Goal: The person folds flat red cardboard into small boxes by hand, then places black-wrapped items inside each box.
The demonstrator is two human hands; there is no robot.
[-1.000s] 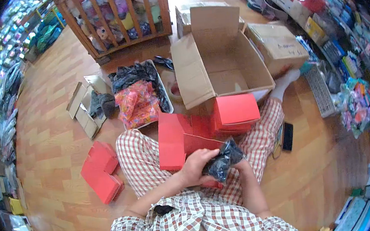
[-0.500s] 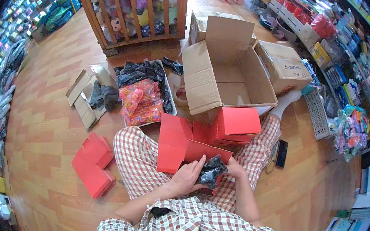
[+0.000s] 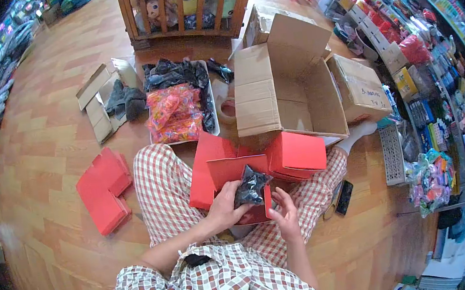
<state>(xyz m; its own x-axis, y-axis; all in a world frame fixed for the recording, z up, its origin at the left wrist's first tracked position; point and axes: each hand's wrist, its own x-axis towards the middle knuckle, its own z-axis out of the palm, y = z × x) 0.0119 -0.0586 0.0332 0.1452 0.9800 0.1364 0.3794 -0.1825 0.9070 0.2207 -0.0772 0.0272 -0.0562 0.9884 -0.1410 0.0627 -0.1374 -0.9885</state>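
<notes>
My left hand (image 3: 225,209) is closed around a black plastic-wrapped bundle (image 3: 252,185) at the opening of a red cardboard box (image 3: 224,171) between my legs. Fingers spread, my right hand (image 3: 286,217) is just right of that box's narrow side wall. Behind it, a second red box (image 3: 300,154) rests against my right leg and the big carton. To the left on the floor lies an L-shaped red piece of folded cardboard (image 3: 105,192). The inside of the box under the bundle is mostly hidden.
A white tray (image 3: 212,96) holds orange-red packets (image 3: 174,112) and black plastic bags (image 3: 171,74). Beside it are a tape roll (image 3: 220,102), an open carton (image 3: 255,94) and a closed carton (image 3: 359,83). A phone (image 3: 344,198) lies right of my leg. Loaded shelves (image 3: 436,84) line the right.
The red box has turned, its back flap now upright. My right hand has come off its edge, fingers spreading. The black bundle has shifted up over the opening in my left hand.
</notes>
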